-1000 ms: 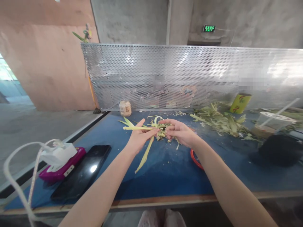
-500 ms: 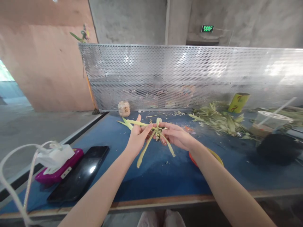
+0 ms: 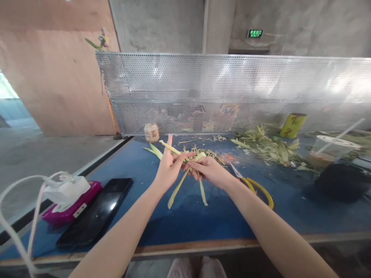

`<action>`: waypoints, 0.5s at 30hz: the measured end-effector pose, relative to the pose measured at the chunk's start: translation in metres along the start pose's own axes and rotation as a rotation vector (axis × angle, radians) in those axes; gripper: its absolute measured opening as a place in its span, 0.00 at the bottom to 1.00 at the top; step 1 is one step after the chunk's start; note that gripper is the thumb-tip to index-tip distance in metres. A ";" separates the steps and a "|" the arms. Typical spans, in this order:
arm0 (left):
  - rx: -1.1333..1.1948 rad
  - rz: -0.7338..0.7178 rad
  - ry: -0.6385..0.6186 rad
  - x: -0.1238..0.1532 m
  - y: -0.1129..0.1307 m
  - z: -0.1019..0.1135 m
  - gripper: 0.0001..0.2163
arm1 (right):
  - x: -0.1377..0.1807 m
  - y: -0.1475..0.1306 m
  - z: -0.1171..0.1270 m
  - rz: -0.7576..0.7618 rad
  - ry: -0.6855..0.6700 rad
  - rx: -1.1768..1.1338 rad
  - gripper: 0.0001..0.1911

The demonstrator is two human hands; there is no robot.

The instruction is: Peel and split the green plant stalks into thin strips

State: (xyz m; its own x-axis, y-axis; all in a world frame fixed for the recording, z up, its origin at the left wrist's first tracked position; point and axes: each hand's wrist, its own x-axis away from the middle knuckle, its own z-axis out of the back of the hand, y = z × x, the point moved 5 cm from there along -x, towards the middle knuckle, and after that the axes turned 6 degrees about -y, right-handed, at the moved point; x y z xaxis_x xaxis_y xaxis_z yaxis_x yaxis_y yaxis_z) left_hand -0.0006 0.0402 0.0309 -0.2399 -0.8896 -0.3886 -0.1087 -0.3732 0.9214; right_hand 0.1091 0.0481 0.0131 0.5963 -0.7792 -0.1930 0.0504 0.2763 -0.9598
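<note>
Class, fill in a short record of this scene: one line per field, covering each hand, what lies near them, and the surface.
left hand: pinching leaf strips, fingers spread
right hand: gripping the same strips
scissors: flat beside the right wrist
scraps: piled far right
phone: near left edge
table: blue top

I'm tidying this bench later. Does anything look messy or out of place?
Yes. Small green-brown leaf scraps are scattered over the blue table top behind the hands. A loose heap of pale green leaf trimmings sprawls further right, and yellow-handled scissors lie open beside the right hand.
</note>
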 end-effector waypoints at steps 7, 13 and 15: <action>-0.089 0.140 -0.087 -0.003 -0.012 0.004 0.42 | 0.000 -0.001 0.013 0.009 0.084 0.069 0.13; -0.166 0.147 -0.116 -0.001 -0.009 0.003 0.40 | 0.000 -0.006 0.024 0.062 0.113 0.196 0.11; -0.145 0.161 -0.103 0.000 -0.009 0.003 0.39 | -0.001 -0.006 0.026 0.061 0.135 0.184 0.11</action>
State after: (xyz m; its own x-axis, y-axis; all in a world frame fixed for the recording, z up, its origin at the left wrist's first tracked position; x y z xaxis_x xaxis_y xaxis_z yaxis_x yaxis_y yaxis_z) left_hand -0.0026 0.0445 0.0232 -0.3407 -0.9120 -0.2286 0.0766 -0.2692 0.9600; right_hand 0.1291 0.0612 0.0242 0.4906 -0.8228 -0.2869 0.1703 0.4134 -0.8945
